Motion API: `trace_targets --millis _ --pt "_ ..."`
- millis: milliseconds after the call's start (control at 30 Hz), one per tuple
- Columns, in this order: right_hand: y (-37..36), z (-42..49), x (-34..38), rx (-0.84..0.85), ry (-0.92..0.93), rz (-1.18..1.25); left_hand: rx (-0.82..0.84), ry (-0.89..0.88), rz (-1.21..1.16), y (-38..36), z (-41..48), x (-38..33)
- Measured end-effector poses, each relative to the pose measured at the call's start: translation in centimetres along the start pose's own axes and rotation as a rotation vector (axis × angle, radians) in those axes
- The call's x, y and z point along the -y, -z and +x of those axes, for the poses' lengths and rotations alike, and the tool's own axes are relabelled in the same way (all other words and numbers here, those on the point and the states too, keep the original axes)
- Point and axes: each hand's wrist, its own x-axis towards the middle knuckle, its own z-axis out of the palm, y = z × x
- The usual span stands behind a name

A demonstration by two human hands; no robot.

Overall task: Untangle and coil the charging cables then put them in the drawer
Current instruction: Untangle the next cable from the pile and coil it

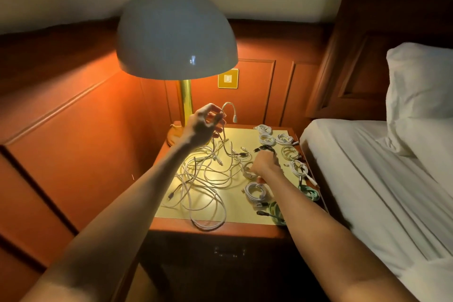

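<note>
A loose tangle of white cables (203, 179) lies across the left and middle of the nightstand top (235, 216), with one loop hanging over its near edge. On the right side of the top lie the coiled ones. At least six white coils show plainly: three at the far right corner (267, 139), two further along the right edge (298, 167), and one nearer the middle (256, 191). One black coil (266, 148) sits among them, and two green coils (310, 192) lie at the near right edge.

The left hand (204, 124) is raised above the far left of the tangle. Its thumb and fingertips pinch a white cable end (229, 108), which arcs up and over so the plug points down, while the rest of that cable runs down into the tangle. The right hand (266, 167) is low on the table between the black coil and the white coils, fingers curled downward. I cannot tell whether it grips anything.

Beneath the top, the nightstand's front is dark, with a handle (229, 252) faintly visible. A domed lamp (176, 34) stands at the far left, with a wall switch (228, 78) behind it. A bed (380, 191) with a pillow (421, 95) lies to the right.
</note>
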Motion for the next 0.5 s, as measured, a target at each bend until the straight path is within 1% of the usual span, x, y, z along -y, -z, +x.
trace_targets --millis 33,67,100,133,167,200,233,267,300,367,433,500 --pt "0.6 -0.2 0.4 -0.058 0.023 -0.051 0.008 -0.031 0.036 0.2 -0.2 -0.1" --pt "1.4 -0.4 0.7 -0.121 0.056 -0.032 0.004 -0.068 0.065 0.4 -0.3 -0.4" --pt "2.6 -0.9 1.1 -0.167 0.091 0.054 -0.004 -0.103 0.080 0.7 -0.4 -0.8" --pt "4.1 -1.7 1.2 -0.173 0.145 0.205 -0.012 -0.134 0.083 1.0 -0.5 -1.4" --pt "5.5 -2.7 1.4 -0.117 0.219 0.402 -0.020 -0.163 0.081 1.3 -0.6 -2.2" --pt "6.8 -4.2 1.7 0.019 0.289 0.610 -0.024 -0.189 0.064 1.7 -0.7 -3.0" --pt "7.8 -5.8 2.3 0.159 0.354 0.731 -0.022 -0.209 0.034 2.0 -0.9 -3.9" --pt "8.1 -7.2 3.1 0.247 0.413 0.743 -0.022 -0.232 0.003 2.3 -1.2 -4.9" --pt "8.0 -8.1 4.0 0.290 0.460 0.729 -0.023 -0.261 -0.019 2.5 -1.6 -6.1" --pt "7.3 -9.3 5.7 0.294 0.501 0.750 -0.023 -0.322 -0.031 2.9 -2.5 -8.4" --pt "7.3 -10.4 6.6 0.252 0.511 0.827 -0.027 -0.372 0.000 3.4 -3.6 -9.9" --pt "8.5 -11.4 6.6 0.165 0.527 0.920 -0.064 -0.343 0.036 4.1 -4.7 -9.1"
